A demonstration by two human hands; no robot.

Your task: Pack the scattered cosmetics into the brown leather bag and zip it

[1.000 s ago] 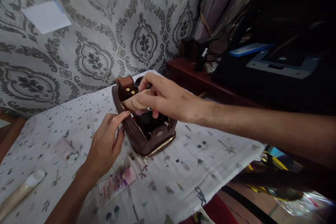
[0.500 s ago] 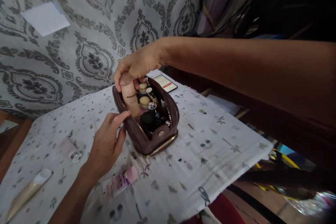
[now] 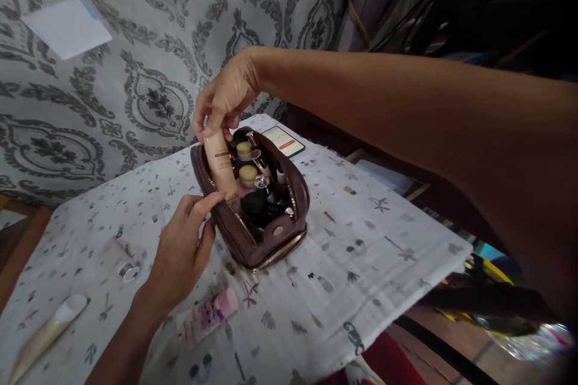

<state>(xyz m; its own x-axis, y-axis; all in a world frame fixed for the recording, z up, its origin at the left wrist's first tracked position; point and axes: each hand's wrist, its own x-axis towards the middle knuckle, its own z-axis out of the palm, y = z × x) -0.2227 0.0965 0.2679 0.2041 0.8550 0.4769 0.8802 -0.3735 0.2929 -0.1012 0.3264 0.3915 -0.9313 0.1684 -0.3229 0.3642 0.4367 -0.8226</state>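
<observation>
A brown makeup bag (image 3: 262,252) lies unzipped on the table, packed with several cosmetics. My right hand (image 3: 226,96) reaches over its far left side, fingers closed round the top of a beige tube (image 3: 221,165). The tube leans inside the bag along the left wall, its lower end down among the contents. My left hand (image 3: 183,246) grips the bag's near left rim with the index finger over the zip edge. Inside the bag are two small jars with gold lids (image 3: 248,175), a clear-topped bottle (image 3: 262,183) and a dark round item (image 3: 254,201).
On the printed tablecloth (image 3: 361,264) lie a pink-capped tube (image 3: 210,313), a pale tube with a silver cap (image 3: 121,260) and a beige tube with a white cap (image 3: 49,334). A phone (image 3: 283,141) rests behind the bag. Patterned wallpaper (image 3: 158,96) rises at the back.
My right hand has risen slightly, and more of the beige tube's upper part shows below the fingers. My left hand stays at the bag's rim. The view has shifted a little.
</observation>
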